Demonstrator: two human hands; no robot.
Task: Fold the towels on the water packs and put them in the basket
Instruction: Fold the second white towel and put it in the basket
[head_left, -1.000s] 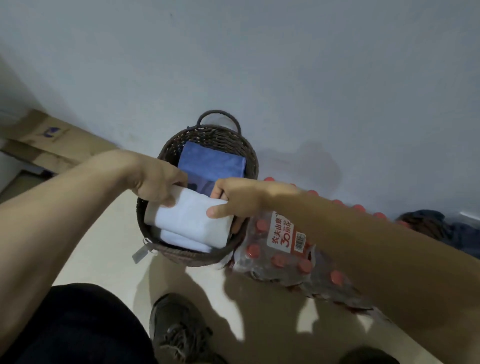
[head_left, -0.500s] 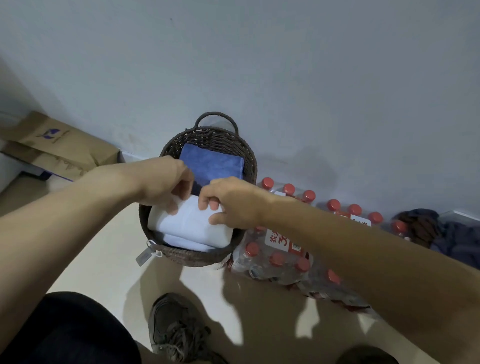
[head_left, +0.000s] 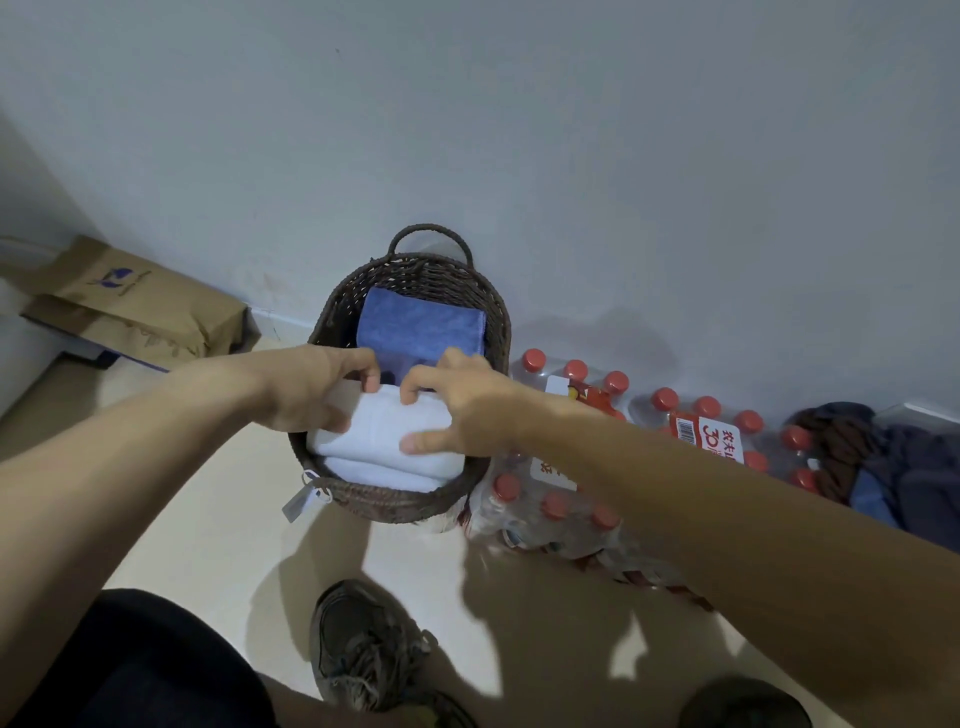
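Observation:
A dark wicker basket (head_left: 340, 301) stands on the floor against the wall. Inside it a folded blue towel (head_left: 421, 325) lies at the back and a folded white towel (head_left: 384, 447) at the front. My left hand (head_left: 317, 389) has its fingers curled over the white towel's far edge at the left. My right hand (head_left: 457, 410) grips the same edge beside it, thumb lying on top of the towel. Shrink-wrapped water packs (head_left: 571, 499) with red caps stand to the right of the basket. A heap of dark towels (head_left: 893, 462) lies on the packs at the far right.
A brown paper bag (head_left: 130, 306) leans against the wall at the left. My dark shoe (head_left: 363, 649) stands on the pale floor just in front of the basket, another shoe (head_left: 743, 704) at the bottom right. A tag (head_left: 296, 504) hangs from the basket's front rim.
Both hands have moved from the white towel's sides to its far edge, close together, and the towel now sits lower in the basket. The view has drifted, showing more of the water packs.

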